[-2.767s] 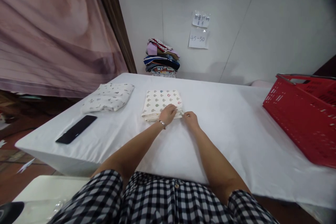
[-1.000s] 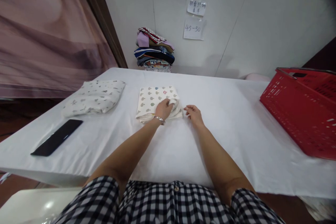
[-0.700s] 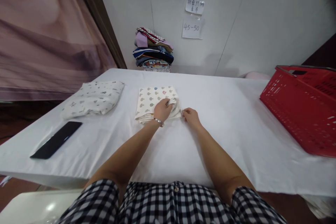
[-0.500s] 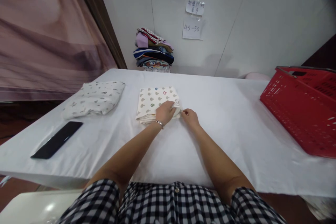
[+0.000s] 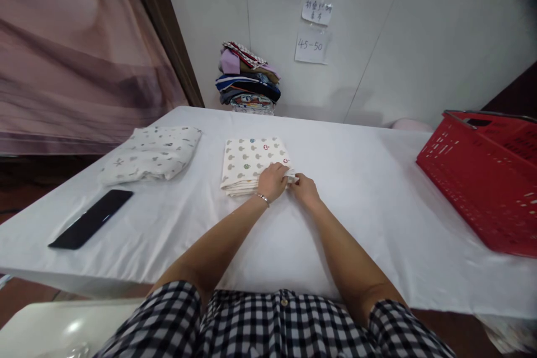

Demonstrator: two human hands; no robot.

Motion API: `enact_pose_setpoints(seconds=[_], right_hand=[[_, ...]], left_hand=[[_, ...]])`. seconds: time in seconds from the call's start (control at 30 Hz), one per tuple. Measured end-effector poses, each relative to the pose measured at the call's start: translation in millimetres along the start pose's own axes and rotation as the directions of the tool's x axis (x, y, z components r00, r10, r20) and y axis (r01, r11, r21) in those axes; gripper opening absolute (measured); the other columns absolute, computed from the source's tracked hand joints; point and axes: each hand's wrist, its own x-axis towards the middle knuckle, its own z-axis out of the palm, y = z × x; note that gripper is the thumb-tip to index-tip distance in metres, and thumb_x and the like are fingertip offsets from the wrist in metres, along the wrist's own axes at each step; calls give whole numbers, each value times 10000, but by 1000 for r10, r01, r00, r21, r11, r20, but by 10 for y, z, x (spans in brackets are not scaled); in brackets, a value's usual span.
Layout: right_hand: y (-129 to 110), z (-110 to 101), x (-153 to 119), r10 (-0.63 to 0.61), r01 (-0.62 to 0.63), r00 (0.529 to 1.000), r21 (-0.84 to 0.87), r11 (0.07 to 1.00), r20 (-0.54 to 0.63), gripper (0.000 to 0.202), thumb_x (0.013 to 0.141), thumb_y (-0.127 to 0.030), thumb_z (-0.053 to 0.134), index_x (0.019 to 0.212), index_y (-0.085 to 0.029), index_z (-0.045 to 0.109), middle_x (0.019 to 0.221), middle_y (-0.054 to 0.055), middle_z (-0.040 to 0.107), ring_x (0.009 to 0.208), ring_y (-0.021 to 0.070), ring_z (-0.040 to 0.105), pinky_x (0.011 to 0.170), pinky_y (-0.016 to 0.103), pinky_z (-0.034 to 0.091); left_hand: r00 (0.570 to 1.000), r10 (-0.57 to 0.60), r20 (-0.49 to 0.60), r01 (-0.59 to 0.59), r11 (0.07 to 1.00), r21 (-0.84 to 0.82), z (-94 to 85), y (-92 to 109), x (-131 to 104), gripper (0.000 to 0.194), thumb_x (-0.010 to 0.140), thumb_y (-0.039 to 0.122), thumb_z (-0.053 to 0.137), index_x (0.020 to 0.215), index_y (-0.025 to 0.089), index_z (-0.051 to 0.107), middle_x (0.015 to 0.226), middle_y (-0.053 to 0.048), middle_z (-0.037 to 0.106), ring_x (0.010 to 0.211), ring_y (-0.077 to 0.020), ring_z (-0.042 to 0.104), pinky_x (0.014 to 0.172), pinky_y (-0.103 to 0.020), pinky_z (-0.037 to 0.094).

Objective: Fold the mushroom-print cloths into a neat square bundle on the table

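Observation:
A folded cream cloth (image 5: 251, 158) with grey, green, blue and red prints lies in layers on the white-covered table (image 5: 361, 179). My left hand (image 5: 273, 180), with a bracelet at the wrist, rests on its near right part, fingers bent over the top layer. At the near right corner, my right hand (image 5: 305, 190) pinches the cloth's edge between thumb and fingers. The two hands are close together, and the left fingertips partly hide that corner. Further left lies another white printed cloth (image 5: 155, 154), loosely folded.
A black flat object (image 5: 92, 219) lies at the table's left front. The red plastic basket (image 5: 482, 179) stands at the right. Behind the table rises a stack of folded fabrics (image 5: 248, 81) against the wall. Paper signs (image 5: 312, 45) hang there. A pale stool (image 5: 62, 327) is at the lower left.
My left hand has slid slightly right, toward the cloth's near right corner. My right hand's fingers have moved onto that corner. The view has shifted a little.

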Motion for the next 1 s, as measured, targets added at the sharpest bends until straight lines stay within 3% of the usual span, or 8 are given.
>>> enact_pose_setpoints(seconds=[0.13,0.23,0.3,0.37,0.53,0.67,0.83,1.0], right_hand=[[38,53,25,65,-83,996,386,919,59,308,690,-195,608,993,-196,553,690,-9,647,570,134,609,479,208,415],[22,49,30,119,-190,982,698,691,149,295,665,-183,631,940,-182,524,689,-2,639,571,142,632,416,189,416],[2,32,25,124,-216,976,809,546,177,301,648,-151,637,923,-183,519,707,-2,639,589,139,643,439,194,456],[-7,19,16,124,-229,973,854,467,193,320,625,-114,641,912,-185,521,692,-14,632,579,129,638,480,208,497],[20,10,-18,73,-236,971,882,409,226,330,613,-104,646,912,-180,530,664,-20,632,591,127,631,560,245,547],[11,6,-42,50,-237,971,906,351,235,311,696,-220,635,980,-196,510,731,-8,645,579,131,626,553,278,558],[-11,67,-31,159,-217,974,863,456,161,391,693,-251,685,1032,-207,496,734,-26,614,506,110,592,465,244,536],[29,78,-6,176,-235,969,871,431,174,342,676,-167,649,991,-198,521,704,-15,620,539,113,599,460,221,539]], left_hand=[[997,34,66,-36,999,23,34,25,-55,241,811,175,497,1025,206,603,1017,-66,598,960,-218,518,811,-348,416],[999,-11,35,11,1000,-8,8,27,-37,257,801,162,498,1032,204,602,1024,-68,591,971,-219,510,817,-348,416],[999,-36,21,37,999,-27,-4,29,-18,271,800,157,497,1045,214,598,1033,-66,585,986,-219,505,827,-345,411],[998,-37,47,38,999,-32,7,37,-13,258,804,163,499,1033,222,602,1028,-69,582,993,-226,501,833,-355,403],[996,-12,92,10,1000,22,76,74,-57,223,818,178,498,1009,214,607,1010,-74,585,988,-232,499,821,-368,391],[995,14,101,-19,999,47,83,95,-86,199,838,192,478,990,198,606,989,-75,588,971,-226,508,803,-360,396],[992,85,97,-84,996,-16,73,83,-150,205,818,174,499,996,165,600,996,-84,599,985,-215,518,847,-355,401],[992,126,15,-123,982,-145,-149,-160,-346,289,832,226,511,1114,200,571,1109,-72,612,1058,-199,521,949,-373,374]])
